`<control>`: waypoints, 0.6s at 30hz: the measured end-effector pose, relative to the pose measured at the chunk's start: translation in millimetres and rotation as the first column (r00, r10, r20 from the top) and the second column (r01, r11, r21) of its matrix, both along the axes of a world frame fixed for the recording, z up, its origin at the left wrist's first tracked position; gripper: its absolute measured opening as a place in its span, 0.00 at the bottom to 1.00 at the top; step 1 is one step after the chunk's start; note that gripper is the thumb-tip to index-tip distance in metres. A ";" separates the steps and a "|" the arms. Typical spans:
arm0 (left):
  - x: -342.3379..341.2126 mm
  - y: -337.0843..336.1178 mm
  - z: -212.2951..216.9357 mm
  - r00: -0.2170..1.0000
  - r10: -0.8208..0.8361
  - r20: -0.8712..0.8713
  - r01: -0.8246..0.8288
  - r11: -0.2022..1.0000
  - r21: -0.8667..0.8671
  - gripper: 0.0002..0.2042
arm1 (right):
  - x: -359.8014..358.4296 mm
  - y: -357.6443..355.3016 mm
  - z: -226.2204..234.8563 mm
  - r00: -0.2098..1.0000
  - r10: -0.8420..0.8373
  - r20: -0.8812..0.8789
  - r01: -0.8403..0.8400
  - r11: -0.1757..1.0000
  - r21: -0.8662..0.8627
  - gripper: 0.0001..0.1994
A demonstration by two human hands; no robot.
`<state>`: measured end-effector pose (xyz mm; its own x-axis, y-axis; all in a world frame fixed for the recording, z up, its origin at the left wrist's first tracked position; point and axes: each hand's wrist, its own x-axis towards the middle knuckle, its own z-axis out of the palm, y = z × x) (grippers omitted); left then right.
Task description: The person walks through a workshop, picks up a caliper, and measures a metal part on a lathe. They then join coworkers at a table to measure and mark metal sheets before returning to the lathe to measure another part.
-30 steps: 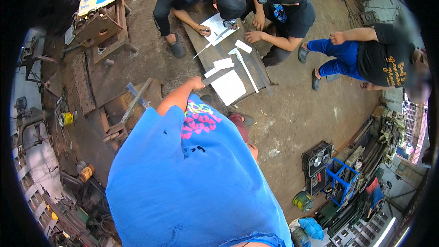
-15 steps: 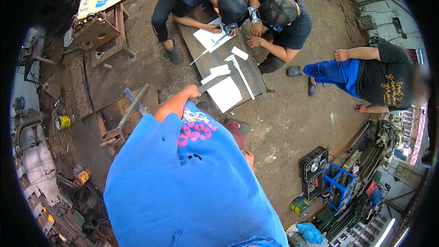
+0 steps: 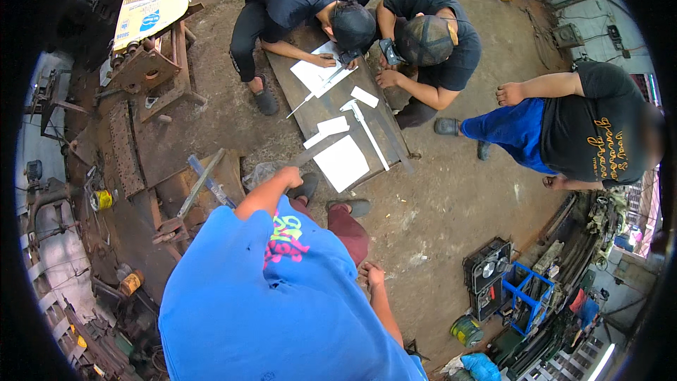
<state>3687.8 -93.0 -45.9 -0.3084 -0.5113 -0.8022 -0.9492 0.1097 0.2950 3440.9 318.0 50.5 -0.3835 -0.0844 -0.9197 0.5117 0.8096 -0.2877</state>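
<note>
My left hand [image 3: 289,175] is closed on one end of a flat grey metal strip [image 3: 310,155], at the left edge of a low dark table [image 3: 282,74]. The strip reaches over the table between a large white sheet [image 3: 342,164] and smaller white papers [image 3: 333,125]. Beside my thigh hangs my right hand [image 3: 374,274], its fingers loosely bent and apart, with nothing visible in it. A large vernier caliper [image 3: 367,130] lies right of the papers. Another caliper [image 3: 310,99] rests across a white sheet [image 3: 308,76] under a crouching person's hands [image 3: 324,61].
A second person [image 3: 430,49] crouches at the table's far right; a third [image 3: 585,120] stands at right. Left are a metal stand [image 3: 151,74] and scrap steel. An open black case [image 3: 486,268] and blue metal frame [image 3: 527,296] stand lower right.
My right hand has come out from my body into fuller view. My left hand has shifted down and left in the picture, and the table now appears slightly lower left.
</note>
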 end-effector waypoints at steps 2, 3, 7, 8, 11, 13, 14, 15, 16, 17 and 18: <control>-3.9 16.7 -1.6 0.999 -0.046 -0.005 0.047 0.995 0.090 0.26 | -0.2 -7.7 -2.4 0.993 0.096 0.063 -0.096 0.995 -0.006 0.17; -9.0 26.1 -2.6 0.995 -0.095 -0.014 0.096 0.986 0.135 0.27 | 2.2 -12.2 -4.8 0.988 0.148 0.032 -0.149 0.988 0.030 0.19; -29.6 39.2 -12.1 0.991 -0.108 -0.084 0.113 0.992 0.051 0.24 | 4.9 -40.4 -33.8 0.936 0.349 -0.047 -0.335 0.923 0.189 0.29; -36.8 30.8 -18.0 0.994 -0.063 -0.093 0.067 0.997 0.033 0.23 | 4.2 -49.3 -44.9 0.922 0.385 -0.051 -0.362 0.899 0.246 0.31; -50.8 -5.2 -38.1 0.990 0.141 -0.029 -0.143 0.987 -0.079 0.19 | 11.2 -64.5 -70.5 0.859 0.510 0.038 -0.511 0.852 0.114 0.44; -62.2 -45.1 -59.2 0.972 0.232 0.019 -0.224 0.955 -0.193 0.16 | 19.0 -69.4 -81.2 0.741 0.661 0.120 -0.661 0.686 0.302 0.54; -68.3 -65.9 -72.6 0.963 0.267 0.040 -0.247 0.932 -0.265 0.15 | 20.3 -68.9 -84.4 0.738 0.667 0.103 -0.656 0.673 0.343 0.54; -75.9 -90.4 -87.4 0.963 0.268 0.026 -0.250 0.925 -0.285 0.14 | 19.7 -70.4 -88.4 0.736 0.668 0.110 -0.652 0.656 0.379 0.53; -80.7 -115.5 -102.1 0.954 0.300 0.025 -0.278 0.911 -0.304 0.12 | 18.8 -72.0 -92.9 0.728 0.679 0.091 -0.649 0.642 0.408 0.53; -88.2 -140.5 -118.5 0.956 0.287 0.056 -0.255 0.911 -0.325 0.12 | 15.7 -71.5 -95.7 0.725 0.682 0.094 -0.650 0.633 0.420 0.51; -96.6 -168.3 -135.2 0.956 0.277 0.099 -0.231 0.915 -0.330 0.12 | 13.5 -72.5 -98.8 0.731 0.680 0.059 -0.633 0.643 0.431 0.50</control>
